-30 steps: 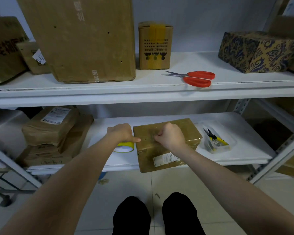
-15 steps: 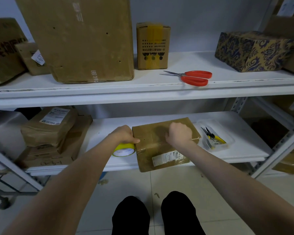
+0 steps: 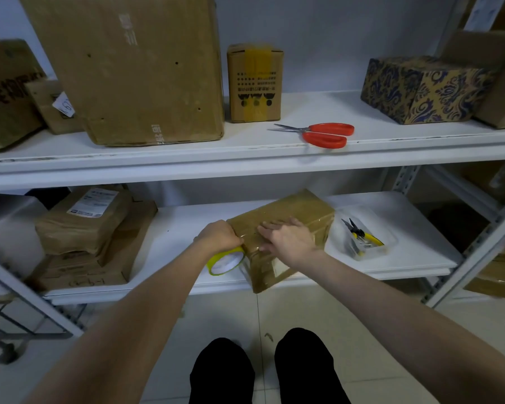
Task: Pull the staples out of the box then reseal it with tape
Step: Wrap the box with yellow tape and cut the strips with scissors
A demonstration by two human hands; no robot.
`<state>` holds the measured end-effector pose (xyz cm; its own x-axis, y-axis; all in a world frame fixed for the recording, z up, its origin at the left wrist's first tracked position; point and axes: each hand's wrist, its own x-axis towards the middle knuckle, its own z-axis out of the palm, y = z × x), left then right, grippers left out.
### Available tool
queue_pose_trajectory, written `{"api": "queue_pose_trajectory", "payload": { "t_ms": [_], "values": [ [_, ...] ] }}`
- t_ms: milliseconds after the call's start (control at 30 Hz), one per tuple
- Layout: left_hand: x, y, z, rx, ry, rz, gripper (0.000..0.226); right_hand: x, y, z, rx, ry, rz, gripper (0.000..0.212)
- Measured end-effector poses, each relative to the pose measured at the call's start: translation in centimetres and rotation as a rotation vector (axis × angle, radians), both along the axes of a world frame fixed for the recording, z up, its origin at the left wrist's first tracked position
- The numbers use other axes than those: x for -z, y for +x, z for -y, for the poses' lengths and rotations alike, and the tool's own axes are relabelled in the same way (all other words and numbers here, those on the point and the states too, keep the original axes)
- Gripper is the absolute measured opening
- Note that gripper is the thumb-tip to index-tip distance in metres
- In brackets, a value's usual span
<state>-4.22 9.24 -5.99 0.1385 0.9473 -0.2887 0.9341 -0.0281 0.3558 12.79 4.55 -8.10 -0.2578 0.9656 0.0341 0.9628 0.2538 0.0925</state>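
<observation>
Shelving unit [image 3: 245, 161], white, two levels in view; left and right ends cut off by the frame.

Upper level: big carton [image 3: 129, 68], top out of frame. Another carton [image 3: 3, 94] at far left, only partly in view, dark print on it unreadable. Patterned box [image 3: 420, 88] at right, with plain cartons behind it mostly cropped. Small taped carton [image 3: 255, 83] stands upright in the middle. Red scissors [image 3: 324, 134] lie near the front edge, blades pointing left.

Lower level: stack of wrapped parcels [image 3: 85, 237] at left; label text too small to read. The box [image 3: 286, 228], brown and glossy with tape, sits mid-shelf, turned at an angle, near corner overhanging the front lip. Whether any staples remain in it cannot be made out.

Right hand [image 3: 289, 237] lies flat on the box top, fingers spread and extended, gripping nothing.

Left hand [image 3: 219, 236] is curled closed over the tape roll [image 3: 226, 262], yellow-edged, held against the box's left face. Fingertips hidden behind the roll; a tape strand between roll and box is not discernible.

Clear tray [image 3: 388, 243] just right of the box holds yellow-handled pliers [image 3: 362, 236]; other tray contents are blurred.

Dark trouser legs [image 3: 268, 371] at bottom, feet cut off.
</observation>
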Motion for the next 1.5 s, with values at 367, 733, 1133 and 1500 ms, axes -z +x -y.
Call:
{"api": "queue_pose_trajectory", "payload": {
  "t_ms": [367,733,1133,1500],
  "values": [
    [-0.4,1.6,1.9,-0.038,-0.28,0.409,0.049,-1.9,2.0,1.1,0.261,-0.098,-0.202,0.043],
    [1.9,-0.8,3.3,-0.231,-0.268,0.631,0.032,-1.0,-1.6,0.6,0.321,-0.125,0.011,0.073],
    [5.6,0.3,3.2,-0.369,-0.504,0.562,0.097,-1.2,-0.6,0.4,0.232,-0.184,0.124,0.075],
    [4.4,1.7,5.4,-0.226,-0.201,0.668,0.027,-1.0,-0.5,1.1,0.127,-0.031,0.052,0.053]
  ]
}}
